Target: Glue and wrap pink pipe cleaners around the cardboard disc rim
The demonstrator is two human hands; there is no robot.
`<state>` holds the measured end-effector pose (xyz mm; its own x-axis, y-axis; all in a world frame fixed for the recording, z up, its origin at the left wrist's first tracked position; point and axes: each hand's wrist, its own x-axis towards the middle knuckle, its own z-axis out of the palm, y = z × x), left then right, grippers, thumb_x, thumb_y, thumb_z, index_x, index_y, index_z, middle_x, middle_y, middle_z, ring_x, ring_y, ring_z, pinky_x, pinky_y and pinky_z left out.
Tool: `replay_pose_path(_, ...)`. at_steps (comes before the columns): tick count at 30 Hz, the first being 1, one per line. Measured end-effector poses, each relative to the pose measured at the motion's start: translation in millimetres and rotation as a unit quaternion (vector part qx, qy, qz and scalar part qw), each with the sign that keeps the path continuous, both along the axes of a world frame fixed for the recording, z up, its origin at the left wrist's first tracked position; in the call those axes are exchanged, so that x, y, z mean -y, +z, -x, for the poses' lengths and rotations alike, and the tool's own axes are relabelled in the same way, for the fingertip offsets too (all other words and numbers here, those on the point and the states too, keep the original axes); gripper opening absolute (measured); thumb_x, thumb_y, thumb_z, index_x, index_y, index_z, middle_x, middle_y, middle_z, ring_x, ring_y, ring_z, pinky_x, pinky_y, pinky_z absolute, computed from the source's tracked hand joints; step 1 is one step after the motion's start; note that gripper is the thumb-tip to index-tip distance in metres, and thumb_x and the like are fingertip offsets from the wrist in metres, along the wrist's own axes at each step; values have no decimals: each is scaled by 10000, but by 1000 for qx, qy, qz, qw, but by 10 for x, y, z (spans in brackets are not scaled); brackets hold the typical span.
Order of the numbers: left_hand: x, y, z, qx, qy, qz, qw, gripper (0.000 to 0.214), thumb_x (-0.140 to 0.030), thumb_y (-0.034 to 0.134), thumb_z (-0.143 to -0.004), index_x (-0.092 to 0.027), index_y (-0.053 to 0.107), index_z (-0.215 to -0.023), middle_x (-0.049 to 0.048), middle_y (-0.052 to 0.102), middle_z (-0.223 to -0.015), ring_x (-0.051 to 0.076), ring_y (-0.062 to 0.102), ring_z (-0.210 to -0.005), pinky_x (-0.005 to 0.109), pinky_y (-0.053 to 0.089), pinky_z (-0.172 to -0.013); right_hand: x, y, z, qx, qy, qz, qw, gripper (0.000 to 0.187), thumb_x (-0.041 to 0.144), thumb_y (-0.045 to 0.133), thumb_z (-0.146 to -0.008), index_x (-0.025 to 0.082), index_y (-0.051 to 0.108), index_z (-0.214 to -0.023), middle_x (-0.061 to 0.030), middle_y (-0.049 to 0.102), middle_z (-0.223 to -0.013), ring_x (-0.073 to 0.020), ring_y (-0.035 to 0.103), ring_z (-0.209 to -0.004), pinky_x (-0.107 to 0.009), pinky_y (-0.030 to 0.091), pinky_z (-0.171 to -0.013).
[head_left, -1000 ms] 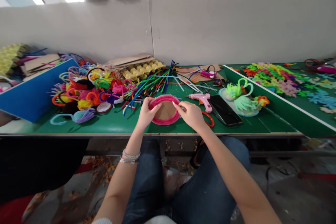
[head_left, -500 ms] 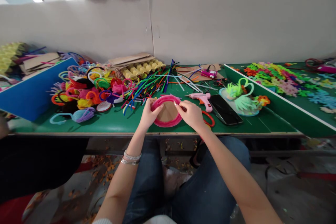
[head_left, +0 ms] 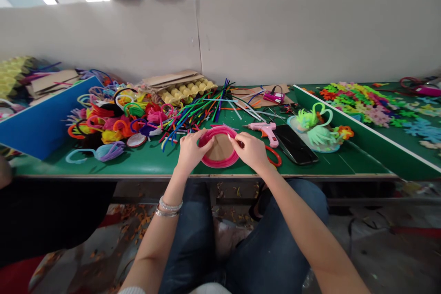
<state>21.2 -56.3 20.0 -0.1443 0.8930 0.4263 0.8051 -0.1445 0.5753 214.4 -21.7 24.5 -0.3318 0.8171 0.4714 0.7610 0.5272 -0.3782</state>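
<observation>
A round cardboard disc with a thick rim of pink pipe cleaners sits at the table's front edge between my hands. My left hand grips its left side, thumb over the pink rim and fingers round the outside. On the opposite side my right hand pinches the rim between thumb and fingers. Just beyond the right hand lies a pink glue gun, with orange-handled scissors partly hidden by the wrist. A black phone is beside them.
Pipe-cleaner figures heap up at left by a blue divider. Loose pipe cleaners and a yellow egg tray lie behind the disc. Green swan figures stand at right before a green divider. Another person's dark clothing shows at left.
My left hand has shifted slightly left and spread further around the rim. The right hand keeps its hold, and the disc has barely moved.
</observation>
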Motion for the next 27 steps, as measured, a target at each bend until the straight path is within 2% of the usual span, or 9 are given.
replay_pose_path(8, 19, 36, -45, -37, 34, -15, 999, 318, -456, 606, -786, -228, 646, -1005, 48, 716, -908, 258, 615, -933, 405, 367, -895, 20, -1, 2, 18, 7, -38, 999, 360, 363, 431, -908, 180, 547, -620, -12, 616, -697, -104, 543, -629, -237, 245, -516)
replay_pose_path(13, 19, 48, -63, -2, 21, -36, 999, 231, -394, 623, -779, -220, 635, -930, 30, 703, -895, 232, 610, -900, 376, 388, -873, 23, 0, -3, 31, 11, -54, 998, 367, 365, 416, -918, 180, 552, -632, -11, 630, -713, -105, 560, -635, -240, 241, -511)
replay_pose_path(17, -16, 19, -21, 70, -23, -41, 996, 196, -376, 617, -776, -210, 616, -880, 23, 670, -835, 196, 598, -835, 335, 427, -815, 22, -1, -2, 40, 14, -67, 997, 389, 371, 398, -927, 177, 557, -629, -16, 631, -711, -105, 565, -639, -240, 249, -514)
replay_pose_path(22, -84, -21, 43, 212, -98, -47, 971, 199, -377, 634, -754, -186, 587, -785, 4, 611, -775, 142, 572, -743, 263, 454, -725, 29, -5, 7, 52, 19, -72, 996, 394, 382, 382, -935, 179, 602, -678, -28, 649, -743, -111, 572, -655, -245, 253, -526)
replay_pose_path(27, -59, 8, 64, 231, -114, -27, 966, 243, -397, 645, -743, -173, 601, -827, 18, 625, -816, 142, 580, -773, 262, 459, -735, 35, 10, 4, 50, 17, -54, 997, 412, 394, 363, -939, 181, 609, -687, -34, 650, -752, -118, 574, -672, -251, 253, -531)
